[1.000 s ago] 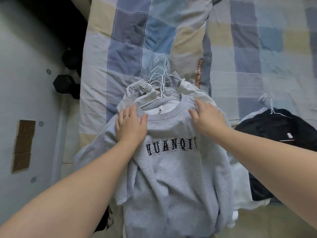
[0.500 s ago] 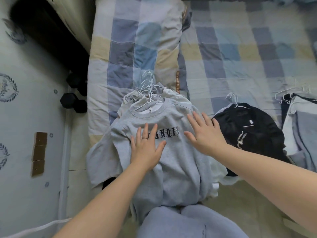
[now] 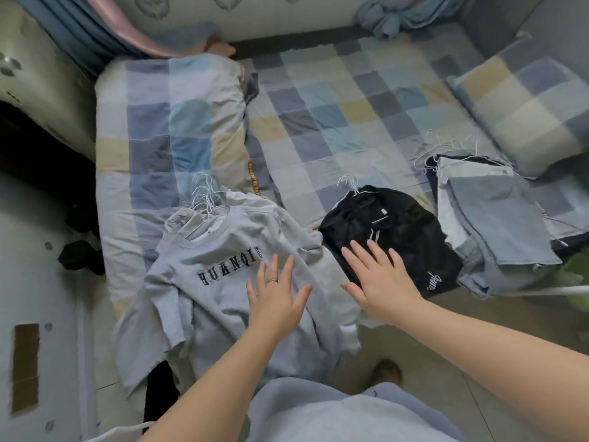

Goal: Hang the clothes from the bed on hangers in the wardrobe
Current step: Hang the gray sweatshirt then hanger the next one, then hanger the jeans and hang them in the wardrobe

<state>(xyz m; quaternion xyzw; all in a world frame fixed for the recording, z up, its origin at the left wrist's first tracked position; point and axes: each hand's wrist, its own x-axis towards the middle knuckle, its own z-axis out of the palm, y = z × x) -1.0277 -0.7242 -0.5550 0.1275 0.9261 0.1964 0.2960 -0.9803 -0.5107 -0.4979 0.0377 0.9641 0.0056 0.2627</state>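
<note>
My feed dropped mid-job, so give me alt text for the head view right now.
Both hands are open, fingers spread: the left hand over a grey sweatshirt topping a pile on white hangers, the right hand over a black garment beside it. Both lie on a checked bed, with another clothes stack further right.
</note>
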